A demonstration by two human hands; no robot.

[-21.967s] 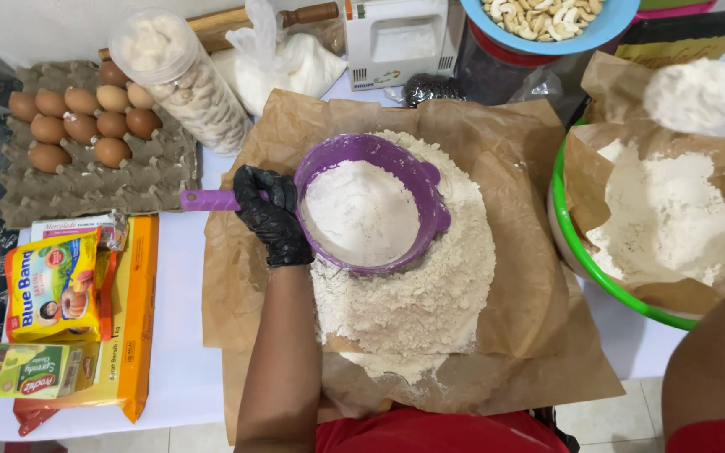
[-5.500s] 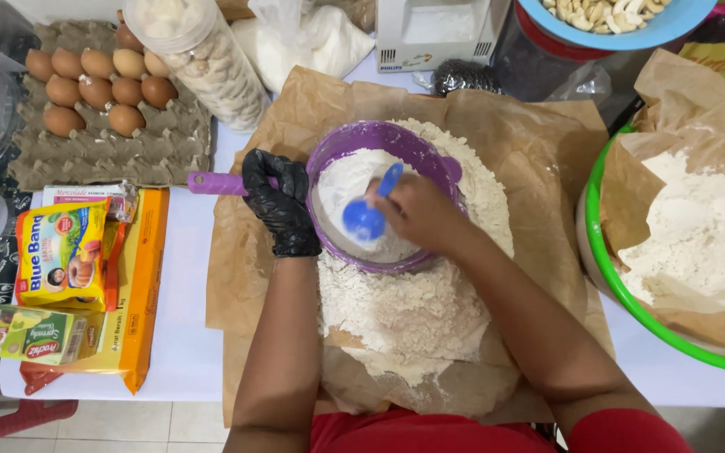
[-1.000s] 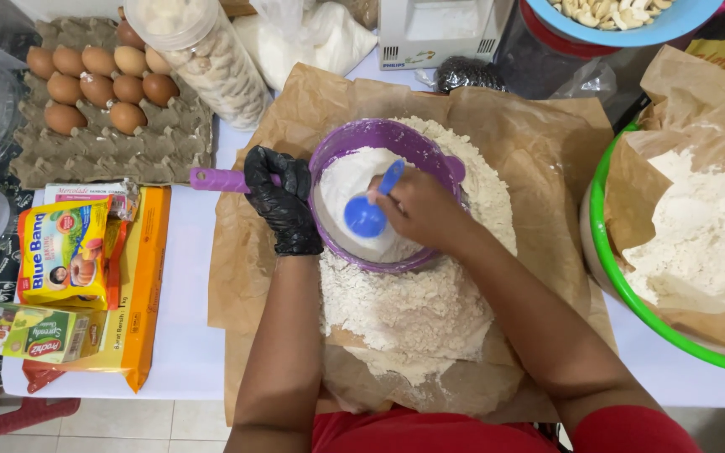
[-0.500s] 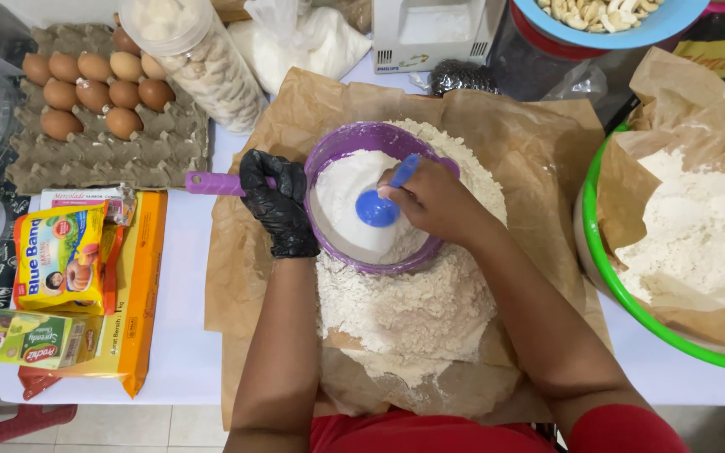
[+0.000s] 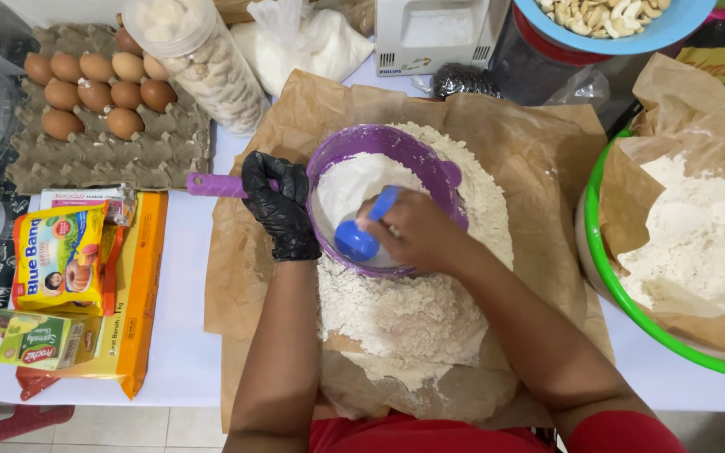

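Near the body: sifted flour heap (image 5: 404,319) on brown paper (image 5: 237,277), spreading toward the table edge. Worth keeping the sieve (image 5: 383,197) centred over that heap so nothing falls past the paper.

Left hand (image 5: 279,205), in a black glove, closed around the purple handle (image 5: 216,184); best held level and firm, rim not tipping.

Right hand (image 5: 417,231), bare, fingers closed on a blue spoon (image 5: 362,235) pressed into the flour inside the sieve. Light circular strokes against the mesh advised, no hard jabs, so lumps break without flour jumping over the rim.

Further out: green bowl (image 5: 606,277) lined with paper and holding more flour at the right, egg tray (image 5: 102,143) and cartons (image 5: 60,260) at the left, nut bowl (image 5: 614,29) at the back.
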